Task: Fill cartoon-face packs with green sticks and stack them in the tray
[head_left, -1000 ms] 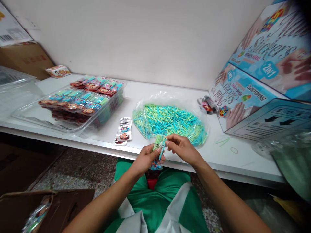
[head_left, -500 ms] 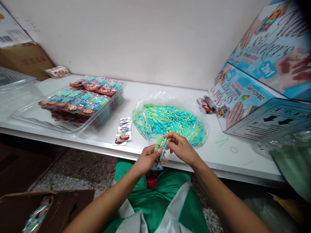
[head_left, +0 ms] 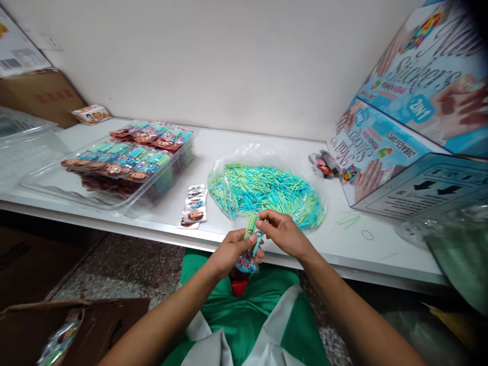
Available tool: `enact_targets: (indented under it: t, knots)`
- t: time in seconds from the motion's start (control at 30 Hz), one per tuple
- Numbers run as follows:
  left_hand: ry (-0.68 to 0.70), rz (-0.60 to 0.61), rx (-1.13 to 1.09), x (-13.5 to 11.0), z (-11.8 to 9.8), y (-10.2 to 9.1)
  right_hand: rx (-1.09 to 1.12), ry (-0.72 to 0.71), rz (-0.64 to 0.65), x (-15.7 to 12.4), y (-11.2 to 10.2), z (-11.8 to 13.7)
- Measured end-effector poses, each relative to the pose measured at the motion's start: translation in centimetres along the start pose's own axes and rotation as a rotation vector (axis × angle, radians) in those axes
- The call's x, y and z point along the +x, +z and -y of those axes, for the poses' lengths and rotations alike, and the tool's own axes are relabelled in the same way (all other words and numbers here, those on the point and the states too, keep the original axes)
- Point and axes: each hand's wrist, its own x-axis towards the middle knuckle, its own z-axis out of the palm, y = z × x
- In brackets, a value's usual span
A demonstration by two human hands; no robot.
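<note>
My left hand [head_left: 237,248] is closed round a small printed packet [head_left: 247,263] with green and blue sticks [head_left: 251,226] at its upper end. My right hand [head_left: 280,230] pinches at the blue sticks [head_left: 258,239] on the packet's right side; its fingertips partly hide them. Both hands are over the table's front edge, above the lap. Just behind them lies a clear plastic bag [head_left: 267,190] spread open with a heap of loose green and blue sticks. Left of the bag, a few flat printed wrappers [head_left: 194,207] lie on the table.
A clear plastic tray [head_left: 152,195] of filled packets stands at the left. Large printed boxes [head_left: 404,127] rise on the right, with small dark packets [head_left: 324,163] beside them. A cardboard box [head_left: 110,325] is at lower left, below the table [head_left: 213,235].
My right fingers have shifted slightly down and left onto the blue sticks. The packet sits a little lower, showing more of its printed lower end.
</note>
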Motion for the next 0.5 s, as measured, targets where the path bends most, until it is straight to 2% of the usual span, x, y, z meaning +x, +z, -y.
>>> enact_targets:
  t: [0.2,0.3,0.5]
  knots:
    - [-0.010,0.011,0.003,-0.07,-0.03,0.04,-0.031,0.018,-0.022,0.01,0.13,-0.37]
    - [-0.013,0.014,0.003,-0.10,0.02,-0.06,0.045,0.023,-0.053,0.01,0.35,-0.32]
    - [-0.029,0.003,0.008,-0.10,0.02,-0.17,0.081,0.017,0.006,-0.07,0.32,0.31]
